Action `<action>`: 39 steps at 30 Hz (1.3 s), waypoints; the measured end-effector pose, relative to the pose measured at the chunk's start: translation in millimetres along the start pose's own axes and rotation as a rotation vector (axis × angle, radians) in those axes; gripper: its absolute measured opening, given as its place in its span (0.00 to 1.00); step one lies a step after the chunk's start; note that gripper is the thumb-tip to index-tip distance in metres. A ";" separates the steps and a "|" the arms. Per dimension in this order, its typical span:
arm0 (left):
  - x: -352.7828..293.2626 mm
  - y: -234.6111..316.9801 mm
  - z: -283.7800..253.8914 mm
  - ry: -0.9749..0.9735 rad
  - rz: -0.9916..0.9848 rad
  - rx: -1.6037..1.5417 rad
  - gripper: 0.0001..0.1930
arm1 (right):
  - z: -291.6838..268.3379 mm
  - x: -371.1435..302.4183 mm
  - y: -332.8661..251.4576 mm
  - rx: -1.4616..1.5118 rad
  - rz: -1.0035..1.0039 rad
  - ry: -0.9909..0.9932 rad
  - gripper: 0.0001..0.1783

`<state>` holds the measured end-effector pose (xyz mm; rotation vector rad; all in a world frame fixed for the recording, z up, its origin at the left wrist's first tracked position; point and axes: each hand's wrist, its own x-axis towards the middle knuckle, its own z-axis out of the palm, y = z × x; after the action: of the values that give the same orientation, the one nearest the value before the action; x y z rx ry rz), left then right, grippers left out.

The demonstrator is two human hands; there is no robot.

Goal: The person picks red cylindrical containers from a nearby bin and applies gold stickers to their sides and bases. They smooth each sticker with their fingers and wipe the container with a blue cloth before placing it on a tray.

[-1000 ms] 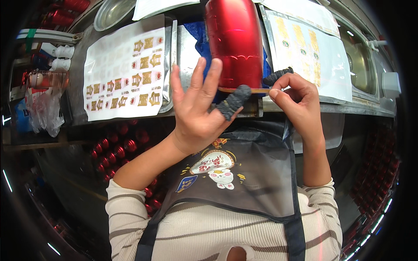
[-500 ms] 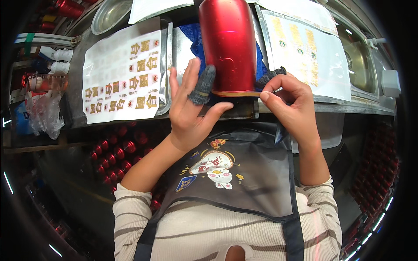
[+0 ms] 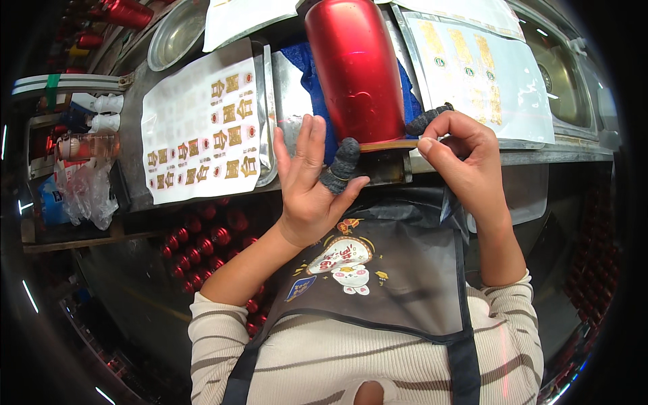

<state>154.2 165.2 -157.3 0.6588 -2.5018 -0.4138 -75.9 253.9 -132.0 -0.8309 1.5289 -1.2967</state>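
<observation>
The white sheet [image 3: 202, 128] bears gold characters [image 3: 235, 135]; the apron [image 3: 412, 283], lettering [image 3: 335, 256].

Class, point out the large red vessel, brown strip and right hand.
Large red vessel [image 3: 356, 74], head view: middle of its side.
Brown strip [image 3: 391, 144], head view: its visible middle.
Right hand [image 3: 479, 174], head view: near thumb's base.

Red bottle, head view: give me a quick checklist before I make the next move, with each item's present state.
1. Red bottle backed by the blue cloth: ok, cloth shows along both its sides.
2. Tan strip held: ok, its right end is in the grip of the right hand, between thumb and finger.
3. Strip at the bottle's near end: ok, it runs along that edge.
4. Left hand holding the bottle: not ok, it is open, fingers extended.
5. Left hand's dark finger cover touching the bottle: cannot tell.
</observation>
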 end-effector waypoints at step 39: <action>41.0 17.8 -4.8 -0.028 0.166 0.190 0.19 | 2.4 11.3 9.0 -0.052 -0.023 0.007 0.05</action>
<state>119.5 157.7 -129.6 0.5138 -2.6194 -0.1260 -76.8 244.7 -143.3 -0.8802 1.5680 -1.2828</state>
